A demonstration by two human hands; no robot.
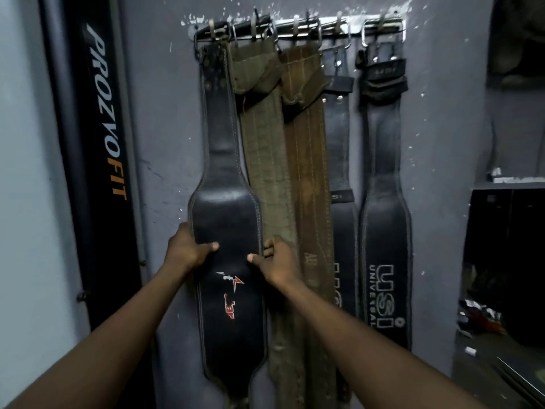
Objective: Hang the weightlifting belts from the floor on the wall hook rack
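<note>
Left hand (188, 249): nearest the camera with its partner; clasps the left edge of the black belt (227, 231), thumb on its face.
Black belt: hangs from the far-left hook of the rack (298, 26), long axis vertical, between both hands.
Right hand (277, 262): clasps the belt's right edge, thumb in front; both hands equally close.
Green belt (265, 160): just right, partly behind.
USI belt (383, 231): far right, hung.

a gym: weightlifting belts (385, 202) hang in a row from a wall hook rack (300, 28) at the top, beside a prozvofit-branded upright (107, 119) at left.
</note>
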